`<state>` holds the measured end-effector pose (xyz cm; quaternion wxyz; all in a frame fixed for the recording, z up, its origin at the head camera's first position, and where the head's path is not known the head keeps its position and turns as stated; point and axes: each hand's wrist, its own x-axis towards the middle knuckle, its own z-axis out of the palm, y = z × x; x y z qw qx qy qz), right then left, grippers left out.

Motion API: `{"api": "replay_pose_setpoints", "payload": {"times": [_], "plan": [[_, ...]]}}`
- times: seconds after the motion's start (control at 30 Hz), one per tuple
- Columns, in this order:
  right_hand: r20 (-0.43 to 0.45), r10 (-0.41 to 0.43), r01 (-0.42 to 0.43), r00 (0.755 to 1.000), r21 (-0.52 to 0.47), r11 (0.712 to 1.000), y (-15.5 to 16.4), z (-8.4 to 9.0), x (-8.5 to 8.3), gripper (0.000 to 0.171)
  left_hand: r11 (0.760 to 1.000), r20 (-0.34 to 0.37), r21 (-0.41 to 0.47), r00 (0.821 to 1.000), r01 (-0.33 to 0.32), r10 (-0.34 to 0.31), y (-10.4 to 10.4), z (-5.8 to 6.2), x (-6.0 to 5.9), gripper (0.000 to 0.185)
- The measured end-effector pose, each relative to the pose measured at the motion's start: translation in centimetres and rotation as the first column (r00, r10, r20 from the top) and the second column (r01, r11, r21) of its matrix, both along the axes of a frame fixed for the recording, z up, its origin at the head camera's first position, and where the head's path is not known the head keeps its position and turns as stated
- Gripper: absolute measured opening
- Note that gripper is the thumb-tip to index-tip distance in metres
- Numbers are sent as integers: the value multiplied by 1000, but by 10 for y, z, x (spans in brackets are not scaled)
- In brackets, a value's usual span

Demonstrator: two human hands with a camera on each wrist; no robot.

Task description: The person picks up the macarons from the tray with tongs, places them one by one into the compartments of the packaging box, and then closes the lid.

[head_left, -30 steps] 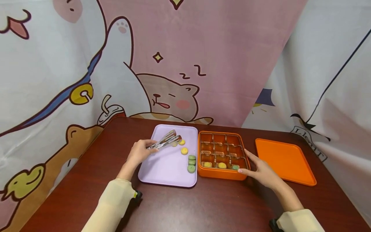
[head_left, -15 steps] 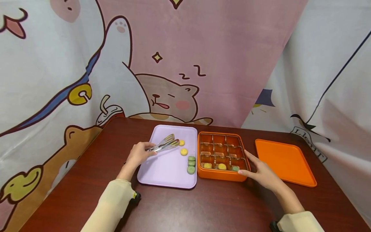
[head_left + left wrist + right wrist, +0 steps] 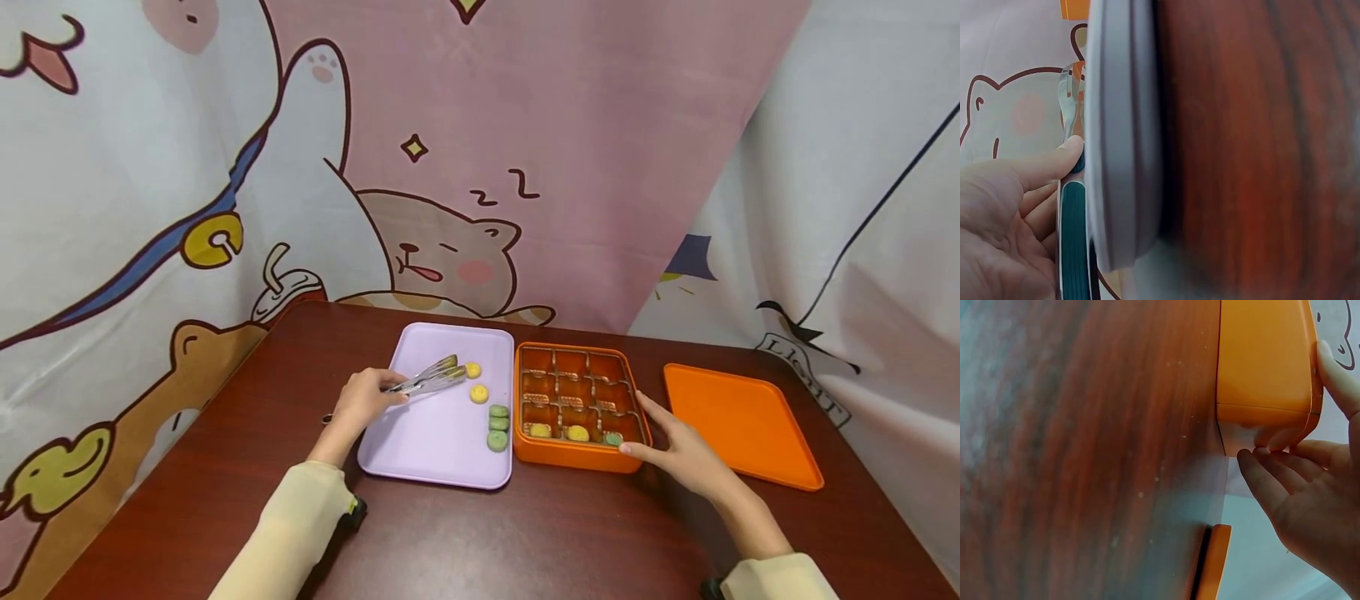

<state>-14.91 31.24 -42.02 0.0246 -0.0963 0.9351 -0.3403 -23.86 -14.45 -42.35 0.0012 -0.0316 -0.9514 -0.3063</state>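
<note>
My left hand point(image 3: 363, 398) holds metal tongs point(image 3: 431, 379) over the lavender tray point(image 3: 427, 454); their teal handle point(image 3: 1074, 237) shows in the left wrist view. The tips are close together beside a yellow cookie point(image 3: 472, 370). Whether something sits between them I cannot tell. A second yellow cookie point(image 3: 479, 393) lies nearer, and three green cookies point(image 3: 497, 441) line the tray's right side. My right hand point(image 3: 686, 454) touches the near right corner of the orange box point(image 3: 577, 457), thumb at the rim and straight fingers against its side. The box's front compartments hold two yellow cookies point(image 3: 577, 433) and one green cookie point(image 3: 613, 438).
An orange lid point(image 3: 742, 425) lies flat on the brown table point(image 3: 570, 533), right of the box. The lavender tray stands close against the box's left side. A printed cartoon curtain point(image 3: 600, 167) hangs behind the table.
The tongs have come down and their tips have drawn together. A yellow cookie that showed near the tips one second ago is hidden now. The right hand stays at the box.
</note>
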Motion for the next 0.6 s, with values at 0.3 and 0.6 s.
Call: {"api": "replay_pose_setpoints", "payload": {"times": [0.3,0.6], "plan": [[3,0,0,1000,-11,1000,1,0,1,90,1000,15,23,1000,-3,3,-1,-1,-3,23],[-1,-8,8,1000,0,1000,1,-2,0,90,1000,17,24,1000,-1,0,-3,-3,-5,21]]}}
